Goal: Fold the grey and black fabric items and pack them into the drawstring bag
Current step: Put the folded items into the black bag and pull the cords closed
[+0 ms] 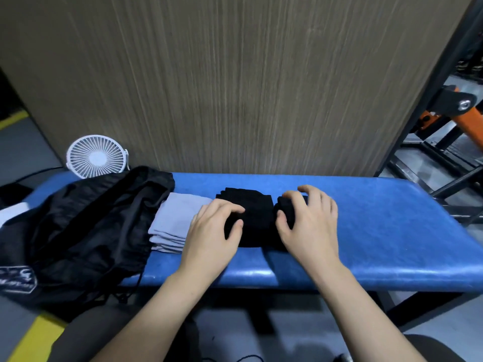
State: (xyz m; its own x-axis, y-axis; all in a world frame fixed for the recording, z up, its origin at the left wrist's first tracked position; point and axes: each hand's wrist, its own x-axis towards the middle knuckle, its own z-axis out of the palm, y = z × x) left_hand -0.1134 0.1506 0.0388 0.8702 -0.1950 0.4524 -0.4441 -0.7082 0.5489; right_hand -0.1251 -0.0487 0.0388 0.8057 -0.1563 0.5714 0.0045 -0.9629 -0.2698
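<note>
A stack of black fabric items point(257, 220) lies in the middle of the blue padded bench point(379, 231). My left hand point(213, 233) grips its left side with curled fingers. My right hand point(307, 220) grips its right end, where the fabric is bunched under the fingers. Just to the left lies a folded pile of grey fabric items point(173, 222), partly covered by my left hand. The black drawstring bag point(86, 231) lies crumpled on the bench's left end, its cords point(136, 288) hanging over the front edge.
A small white fan point(95, 160) stands behind the bag against a tall wood-grain panel point(235, 87). Black and orange metal framing point(444, 118) stands at the right. Grey floor with yellow lines lies below the bench's front edge.
</note>
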